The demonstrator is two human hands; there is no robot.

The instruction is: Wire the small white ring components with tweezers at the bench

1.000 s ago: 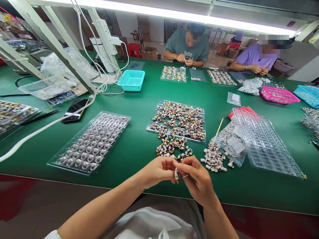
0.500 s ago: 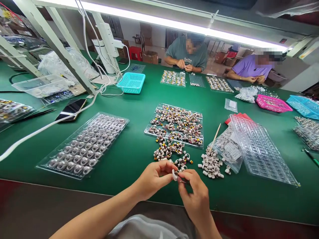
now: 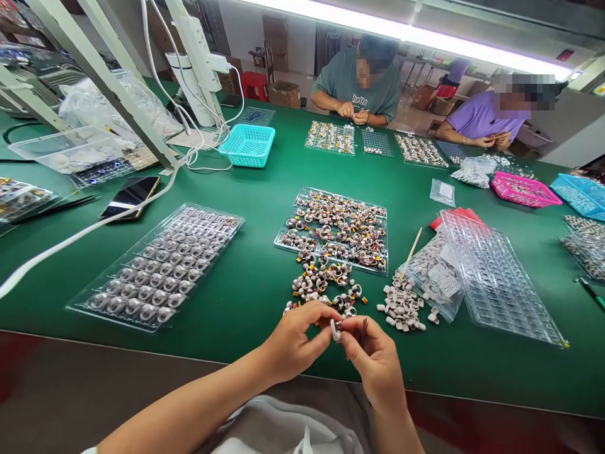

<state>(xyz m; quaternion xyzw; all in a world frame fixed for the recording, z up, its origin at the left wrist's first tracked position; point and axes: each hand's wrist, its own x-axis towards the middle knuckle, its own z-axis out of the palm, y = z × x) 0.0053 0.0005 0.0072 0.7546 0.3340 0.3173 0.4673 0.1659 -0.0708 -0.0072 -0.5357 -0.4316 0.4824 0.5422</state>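
Where the near part of the green tabletop (image 3: 259, 195) lies below both hands, a small pale curved piece (image 3: 335, 330) is clamped between thumb and forefinger of the left hand (image 3: 302, 340); thumb and forefinger of the right hand (image 3: 375, 356) are likewise closed on it. Just beyond lies a heap of wired assemblies (image 3: 321, 280), next to a loaded clear tray (image 3: 284, 245). To the left stands a tray of pale rings (image 3: 81, 308); a smartphone (image 3: 130, 197) lies near it, crossed by a white cable (image 3: 70, 246). To the right: a pile of pale caps (image 3: 401, 308), a wooden stick (image 3: 414, 244), a plastic bag (image 3: 439, 271) and a slanted clear blister tray (image 3: 508, 287). A turquoise basket (image 3: 248, 159) sits farther back; a pink basket (image 3: 524, 195) sits far right. Across the table, a co-worker in grey-green (image 3: 343, 75) and another in purple (image 3: 477, 118) bend over small parts. A tube light (image 3: 345, 17) is lit overhead. Behind stand a red stool (image 3: 254, 86) and a cardboard box (image 3: 284, 94).
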